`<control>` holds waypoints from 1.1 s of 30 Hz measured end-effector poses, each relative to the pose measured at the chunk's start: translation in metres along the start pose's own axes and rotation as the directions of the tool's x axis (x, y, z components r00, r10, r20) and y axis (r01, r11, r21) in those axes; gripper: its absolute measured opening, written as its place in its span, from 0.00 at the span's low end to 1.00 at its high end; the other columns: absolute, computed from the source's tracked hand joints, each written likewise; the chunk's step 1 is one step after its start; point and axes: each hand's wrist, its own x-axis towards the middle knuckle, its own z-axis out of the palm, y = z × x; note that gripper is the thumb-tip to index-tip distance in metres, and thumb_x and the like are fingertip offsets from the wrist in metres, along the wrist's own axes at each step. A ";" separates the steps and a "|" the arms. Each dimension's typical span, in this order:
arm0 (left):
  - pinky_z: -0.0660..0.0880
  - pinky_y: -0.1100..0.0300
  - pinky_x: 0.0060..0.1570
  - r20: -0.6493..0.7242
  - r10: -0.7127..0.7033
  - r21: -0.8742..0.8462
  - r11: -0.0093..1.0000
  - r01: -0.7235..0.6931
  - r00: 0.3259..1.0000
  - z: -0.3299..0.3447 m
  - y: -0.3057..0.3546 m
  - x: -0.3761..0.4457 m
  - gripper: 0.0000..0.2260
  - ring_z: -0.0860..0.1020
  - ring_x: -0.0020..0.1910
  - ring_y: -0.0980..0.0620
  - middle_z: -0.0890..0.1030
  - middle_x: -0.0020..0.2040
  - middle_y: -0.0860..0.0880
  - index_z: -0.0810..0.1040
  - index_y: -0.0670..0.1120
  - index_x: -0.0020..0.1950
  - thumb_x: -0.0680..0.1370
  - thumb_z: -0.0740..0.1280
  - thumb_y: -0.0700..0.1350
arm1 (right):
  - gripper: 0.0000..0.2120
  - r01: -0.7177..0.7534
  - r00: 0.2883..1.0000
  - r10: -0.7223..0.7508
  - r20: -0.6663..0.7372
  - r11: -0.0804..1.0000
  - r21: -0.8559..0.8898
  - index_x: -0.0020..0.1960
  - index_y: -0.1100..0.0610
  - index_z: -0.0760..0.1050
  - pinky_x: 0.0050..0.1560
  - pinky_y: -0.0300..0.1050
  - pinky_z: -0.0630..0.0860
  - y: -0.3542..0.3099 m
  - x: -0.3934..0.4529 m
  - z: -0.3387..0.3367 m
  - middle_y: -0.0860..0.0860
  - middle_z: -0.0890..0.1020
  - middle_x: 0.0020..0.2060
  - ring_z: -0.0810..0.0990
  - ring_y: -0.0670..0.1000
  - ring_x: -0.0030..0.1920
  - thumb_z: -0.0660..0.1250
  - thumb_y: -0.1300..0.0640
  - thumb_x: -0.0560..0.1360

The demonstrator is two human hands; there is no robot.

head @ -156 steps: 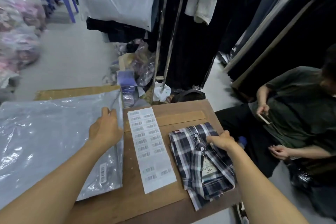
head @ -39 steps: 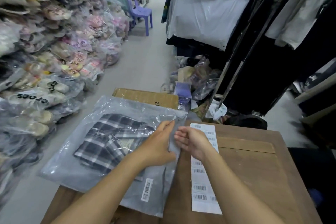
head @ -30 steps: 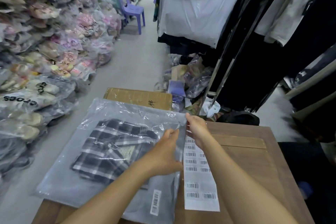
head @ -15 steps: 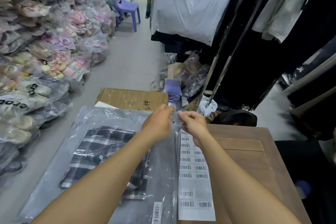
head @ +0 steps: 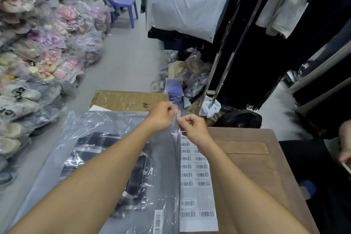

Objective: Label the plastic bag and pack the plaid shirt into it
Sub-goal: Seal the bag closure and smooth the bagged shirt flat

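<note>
A clear plastic bag [head: 106, 127] lies on the left half of the wooden table [head: 252, 169], with the dark plaid shirt [head: 98, 144] inside it. A barcode label [head: 158, 221] is stuck on the bag near its front edge. My left hand [head: 161, 114] and my right hand [head: 191, 129] both pinch the bag's flap at its far right corner, thumbs and fingers closed on the plastic. A sheet of barcode labels [head: 197, 186] lies to the right of the bag, partly under my right wrist.
A cardboard box [head: 129, 99] sits just beyond the bag. Bagged shoes [head: 38, 59] pile up along the left. Clothes racks [head: 224, 47] and loose bags stand behind the table. Another person's hand [head: 344, 142] shows at the right edge. A purple chair [head: 121, 0] stands far back.
The plaid shirt went from the table into the bag. Both hands slid along the bag's opening to its far corner and now pinch the flap there.
</note>
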 end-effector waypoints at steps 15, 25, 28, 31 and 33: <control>0.77 0.46 0.54 -0.083 -0.095 0.088 0.991 0.102 0.992 0.018 0.008 0.010 0.11 0.79 0.53 0.42 0.81 0.55 0.47 0.74 0.51 0.38 0.79 0.59 0.43 | 0.07 -0.218 0.967 0.222 0.128 0.975 -0.040 0.39 0.55 0.75 0.36 0.39 0.77 -0.001 -0.026 -0.008 0.49 0.80 0.34 0.81 0.48 0.36 0.70 0.57 0.75; 0.76 0.49 0.53 -0.186 -0.150 0.033 0.987 0.158 0.971 0.018 0.007 0.016 0.09 0.79 0.55 0.41 0.82 0.58 0.48 0.72 0.53 0.41 0.81 0.60 0.45 | 0.07 -0.266 0.919 0.292 0.263 0.955 -0.131 0.38 0.58 0.77 0.36 0.39 0.78 0.007 -0.046 -0.018 0.53 0.81 0.35 0.78 0.49 0.33 0.69 0.62 0.75; 0.76 0.48 0.55 -0.182 -0.151 0.035 0.986 0.160 0.972 0.015 0.010 0.019 0.09 0.78 0.56 0.39 0.82 0.58 0.46 0.73 0.50 0.42 0.81 0.60 0.43 | 0.05 -0.271 0.904 0.315 0.289 0.945 -0.182 0.40 0.58 0.78 0.38 0.40 0.80 0.012 -0.051 -0.022 0.54 0.80 0.36 0.79 0.49 0.33 0.70 0.62 0.75; 0.77 0.49 0.55 -0.198 -0.146 0.019 0.988 0.152 0.969 0.014 0.010 0.022 0.12 0.79 0.55 0.39 0.82 0.57 0.44 0.72 0.49 0.37 0.80 0.60 0.42 | 0.04 -0.286 0.867 0.363 0.341 0.924 -0.255 0.42 0.59 0.78 0.40 0.40 0.81 0.018 -0.057 -0.027 0.55 0.80 0.36 0.79 0.49 0.34 0.70 0.61 0.75; 0.76 0.49 0.54 -0.210 -0.160 0.003 0.986 0.165 0.964 0.014 0.009 0.025 0.14 0.79 0.53 0.40 0.82 0.55 0.45 0.70 0.49 0.34 0.80 0.61 0.41 | 0.03 -0.294 0.844 0.397 0.362 0.905 -0.307 0.43 0.60 0.78 0.47 0.44 0.82 0.022 -0.063 -0.030 0.55 0.81 0.36 0.80 0.50 0.36 0.70 0.61 0.75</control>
